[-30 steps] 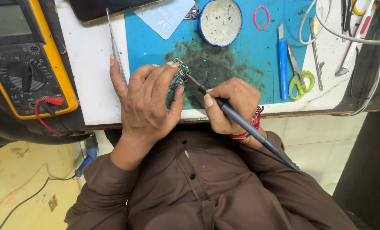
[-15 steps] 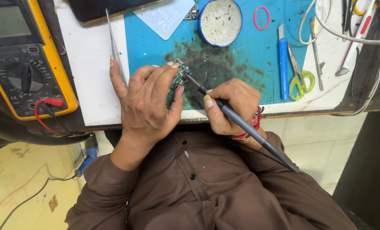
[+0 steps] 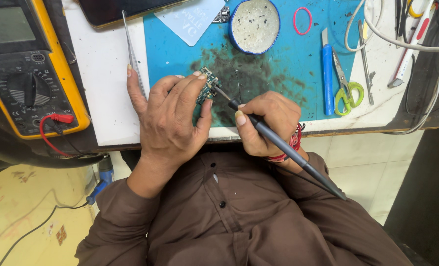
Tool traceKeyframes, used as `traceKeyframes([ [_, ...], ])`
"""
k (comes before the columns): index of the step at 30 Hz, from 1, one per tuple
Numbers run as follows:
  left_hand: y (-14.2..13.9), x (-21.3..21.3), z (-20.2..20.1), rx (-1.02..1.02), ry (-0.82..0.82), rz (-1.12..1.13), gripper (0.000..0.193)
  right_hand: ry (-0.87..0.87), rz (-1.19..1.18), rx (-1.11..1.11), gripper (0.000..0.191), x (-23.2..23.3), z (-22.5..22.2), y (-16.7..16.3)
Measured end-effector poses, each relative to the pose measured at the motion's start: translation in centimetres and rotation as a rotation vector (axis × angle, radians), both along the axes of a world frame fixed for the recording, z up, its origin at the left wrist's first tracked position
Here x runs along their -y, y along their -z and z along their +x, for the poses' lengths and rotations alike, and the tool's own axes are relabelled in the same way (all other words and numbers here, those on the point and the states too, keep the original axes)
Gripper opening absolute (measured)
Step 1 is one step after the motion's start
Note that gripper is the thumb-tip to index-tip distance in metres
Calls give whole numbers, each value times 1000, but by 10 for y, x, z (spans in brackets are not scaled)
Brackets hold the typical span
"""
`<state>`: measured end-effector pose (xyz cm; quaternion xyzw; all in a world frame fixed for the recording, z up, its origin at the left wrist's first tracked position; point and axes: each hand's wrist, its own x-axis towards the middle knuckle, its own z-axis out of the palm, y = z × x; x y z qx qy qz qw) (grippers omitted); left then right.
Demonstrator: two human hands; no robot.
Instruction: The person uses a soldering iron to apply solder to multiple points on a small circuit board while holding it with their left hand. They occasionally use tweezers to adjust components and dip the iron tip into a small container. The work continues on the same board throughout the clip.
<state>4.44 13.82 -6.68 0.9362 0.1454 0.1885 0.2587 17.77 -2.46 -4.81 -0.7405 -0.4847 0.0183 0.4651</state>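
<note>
My left hand (image 3: 167, 116) holds a small green circuit board (image 3: 208, 85) tilted on the blue work mat (image 3: 278, 59), pinched between fingers and thumb. My right hand (image 3: 266, 123) grips a dark soldering iron (image 3: 288, 150) like a pen. Its metal tip touches the right edge of the board. The iron's handle runs back over my wrist toward the lower right. A red thread bracelet circles my right wrist.
A yellow multimeter (image 3: 27, 69) with a red lead sits at the left. Tweezers (image 3: 133, 54) lie by my left thumb. A round blue-rimmed tin (image 3: 255, 24), a pink rubber band (image 3: 303, 20), a blue cutter (image 3: 327, 74), green-handled scissors (image 3: 347, 88) and white cables (image 3: 401, 42) lie beyond.
</note>
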Motion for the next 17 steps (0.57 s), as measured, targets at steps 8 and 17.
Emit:
traceKeyframes([
  [8, -1, 0, 0, -6, 1, 1, 41, -16, 6, 3, 10, 0, 2, 1],
  [17, 2, -1, 0, -13, -1, 28, 42, 82, 34, 13, 22, 15, -2, 16],
])
